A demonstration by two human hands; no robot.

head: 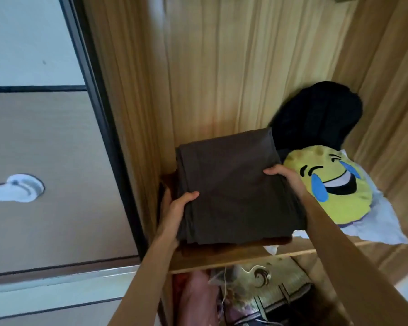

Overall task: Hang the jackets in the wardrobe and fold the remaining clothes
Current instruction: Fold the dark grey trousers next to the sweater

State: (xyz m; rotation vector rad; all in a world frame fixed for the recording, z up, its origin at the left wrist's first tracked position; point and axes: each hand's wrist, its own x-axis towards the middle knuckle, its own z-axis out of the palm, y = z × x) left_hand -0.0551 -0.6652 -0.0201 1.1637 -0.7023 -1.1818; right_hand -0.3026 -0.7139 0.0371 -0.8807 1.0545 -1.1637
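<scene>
A folded dark brown garment (pixel 233 191) lies on a wooden wardrobe shelf (pixel 222 257), on top of another folded brown piece whose edge shows beneath it. My left hand (pixel 177 208) grips the garment's left edge, thumb on top and fingers underneath. At the right edge my right hand (pixel 285 177) holds it the same way. Both forearms reach up from the bottom of the view into the wardrobe.
A yellow laughing-face pillow (pixel 332 184) rests on white cloth (pixel 386 227) right of the garment, with a black bag (pixel 316 118) behind it. Mixed clothes and a patterned bag (pixel 264 292) fill the compartment below. The wardrobe's door frame (pixel 99 114) stands at left.
</scene>
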